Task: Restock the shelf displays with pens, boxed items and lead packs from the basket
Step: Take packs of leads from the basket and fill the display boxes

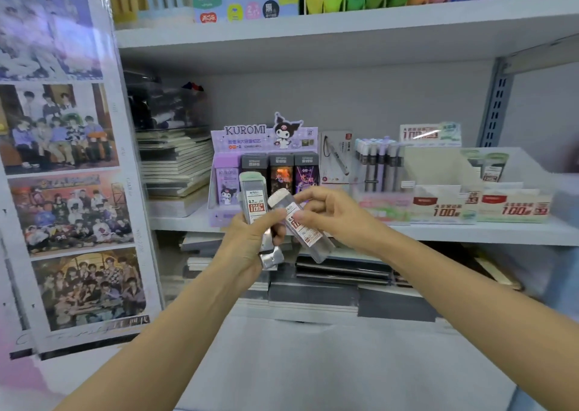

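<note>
Mid-frame, the left hand (247,241) grips several lead packs (255,199) while the right hand (326,213) pinches one pack (305,233) beside them; the white tray (435,166) at right looks part-empty, so stocking seems unfinished

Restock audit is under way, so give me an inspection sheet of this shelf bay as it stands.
Surface: white middle shelf, carrying displays.
Job's things: 0.7 lead pack and white-capped lead pack held in front of the shelf; Kuromi display box holds upright packs; pen display; cardboard trays at right.
Clutter: notebook stack left of the Kuromi display box.
Grippers: left hand grips the 0.7 lead pack and others; right hand pinches the white-capped lead pack with its fingers.
Cables: nothing seen.
Surroundings: photo poster at left; upper shelf with coloured stock; basket not in view.
</note>
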### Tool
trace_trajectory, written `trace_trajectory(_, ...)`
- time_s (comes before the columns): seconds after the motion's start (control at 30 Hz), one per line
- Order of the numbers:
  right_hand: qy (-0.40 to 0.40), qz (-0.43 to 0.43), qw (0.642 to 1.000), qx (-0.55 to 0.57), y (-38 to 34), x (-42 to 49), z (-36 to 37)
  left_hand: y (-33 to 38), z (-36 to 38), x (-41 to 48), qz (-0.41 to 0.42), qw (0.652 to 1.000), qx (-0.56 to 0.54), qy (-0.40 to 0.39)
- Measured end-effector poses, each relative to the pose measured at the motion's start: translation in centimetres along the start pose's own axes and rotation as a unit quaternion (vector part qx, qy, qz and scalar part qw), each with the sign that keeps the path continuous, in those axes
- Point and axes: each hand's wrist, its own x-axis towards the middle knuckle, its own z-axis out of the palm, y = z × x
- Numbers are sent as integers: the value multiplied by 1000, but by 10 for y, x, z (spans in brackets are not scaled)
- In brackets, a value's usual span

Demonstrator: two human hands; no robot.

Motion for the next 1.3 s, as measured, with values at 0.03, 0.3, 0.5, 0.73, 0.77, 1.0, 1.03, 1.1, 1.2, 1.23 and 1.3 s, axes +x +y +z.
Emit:
trace_trajectory(0.03, 3, 0, 1000, -2, -1, -6, -5, -3, 7, -1, -5, 1000, -1, -10)
trace_trajectory(0.3, 131, 16, 989, 63, -1, -42, -65, -15, 60, -2, -79, 988, -108, -78)
trace_trajectory(0.5, 309, -16, 951, -24, -8, -61, -142, -28, 106, 12, -44, 990, -39, -129)
trace_trajectory(0.73, 435, -46, 894, -93, -4, -37, -200, -31, 140, 19, -43, 989, -4, -141)
trace_trajectory(0.77, 437, -35, 893, -101, -1, -30, -201, -32, 143, 20, -37, 989, -5, -141)
trace_trajectory(1.0, 362, 34, 912, -190, 30, -3, -193, -39, 139, 26, -3, 985, 17, -169)
trace_trajectory(1.03, 347, 47, 913, -209, 32, -3, -193, -39, 137, 28, -4, 985, 25, -172)
trace_trajectory(1.1, 311, 79, 916, -240, 34, -4, -193, -40, 134, 30, -6, 983, 40, -178)
trace_trajectory(1.2, 296, 93, 908, -282, 31, -7, -192, -41, 132, 31, -13, 981, 42, -191)
trace_trajectory(1.23, 320, 70, 900, -286, 27, -9, -190, -41, 132, 31, -13, 979, 43, -198)
trace_trajectory(1.3, 364, -6, 891, -271, 13, -16, -183, -42, 133, 30, -14, 976, 58, -211)
